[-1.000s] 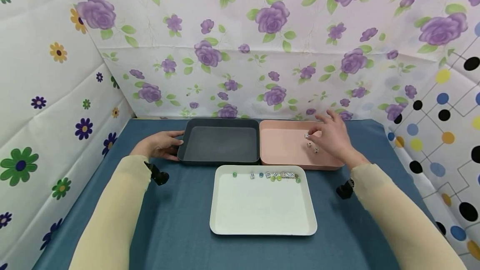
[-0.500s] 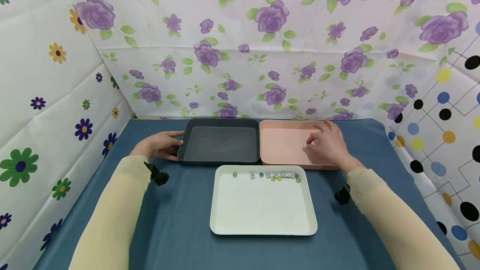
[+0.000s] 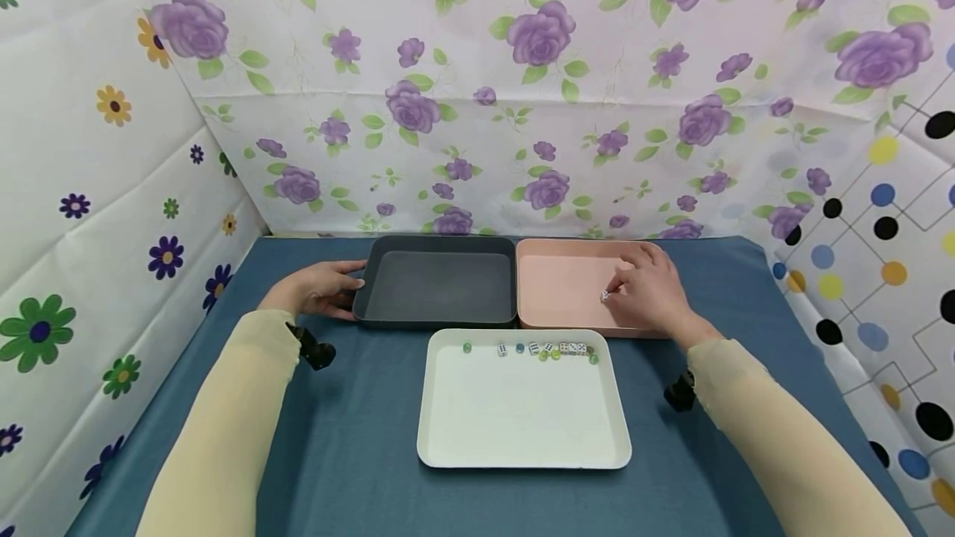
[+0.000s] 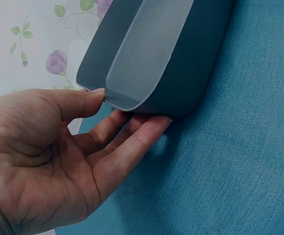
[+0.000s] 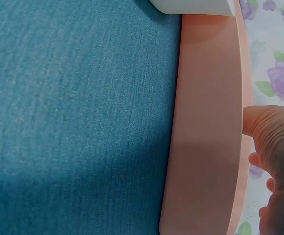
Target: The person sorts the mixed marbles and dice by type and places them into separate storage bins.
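Observation:
My left hand (image 3: 317,288) grips the left wall of a dark grey tray (image 4: 201,58); in the left wrist view its thumb lies on the rim and its fingers lie against the outside. Low over the floor of a pink tray (image 3: 559,284), my right hand (image 3: 651,292) pinches a white die (image 3: 605,296) between thumb and fingertips. In the right wrist view the pink tray's near wall hides the fingertips and the die. The right hand covers the right part of the pink tray in the head view.
In front of the two trays stands a white tray (image 3: 522,413). Along its far side lie several white dice (image 3: 573,348) and small green, yellow and blue pieces, such as a green one (image 3: 467,347). A flowered cloth (image 3: 477,147) hangs behind the blue table (image 3: 358,437).
My right hand has lowered into the pink tray with the die and shifted slightly nearer. Two dice seen there a second ago are now hidden behind it. The left hand has stayed put.

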A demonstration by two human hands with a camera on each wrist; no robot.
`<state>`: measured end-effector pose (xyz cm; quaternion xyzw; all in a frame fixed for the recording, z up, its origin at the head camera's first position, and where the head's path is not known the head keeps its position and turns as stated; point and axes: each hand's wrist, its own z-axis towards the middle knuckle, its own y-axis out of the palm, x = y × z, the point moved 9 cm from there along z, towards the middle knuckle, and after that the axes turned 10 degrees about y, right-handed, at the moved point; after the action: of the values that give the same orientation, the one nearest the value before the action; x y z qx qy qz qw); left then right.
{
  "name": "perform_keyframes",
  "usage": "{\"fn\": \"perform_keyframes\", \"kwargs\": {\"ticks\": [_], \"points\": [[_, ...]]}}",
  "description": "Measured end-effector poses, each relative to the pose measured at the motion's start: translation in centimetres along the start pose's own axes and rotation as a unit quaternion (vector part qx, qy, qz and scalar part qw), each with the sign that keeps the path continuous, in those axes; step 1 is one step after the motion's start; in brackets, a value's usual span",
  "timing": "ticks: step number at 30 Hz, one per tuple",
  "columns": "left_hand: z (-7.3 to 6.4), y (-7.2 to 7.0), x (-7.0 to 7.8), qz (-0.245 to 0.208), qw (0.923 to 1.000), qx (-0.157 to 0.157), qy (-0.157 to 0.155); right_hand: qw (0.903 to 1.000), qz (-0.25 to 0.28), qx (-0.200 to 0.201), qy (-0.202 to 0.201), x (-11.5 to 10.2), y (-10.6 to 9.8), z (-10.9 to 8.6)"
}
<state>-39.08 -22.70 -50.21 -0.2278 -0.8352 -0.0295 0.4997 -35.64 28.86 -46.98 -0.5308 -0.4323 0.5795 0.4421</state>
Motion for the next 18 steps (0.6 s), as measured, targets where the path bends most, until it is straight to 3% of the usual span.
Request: {"fn": "perform_keyframes", "kwargs": {"ticks": [18], "points": [[0.04,0.06,-0.03,0.003,1.0,-0.004,0.004,1.0,-0.003,0.002,0.002,-0.16,-0.09,-0.25]]}}
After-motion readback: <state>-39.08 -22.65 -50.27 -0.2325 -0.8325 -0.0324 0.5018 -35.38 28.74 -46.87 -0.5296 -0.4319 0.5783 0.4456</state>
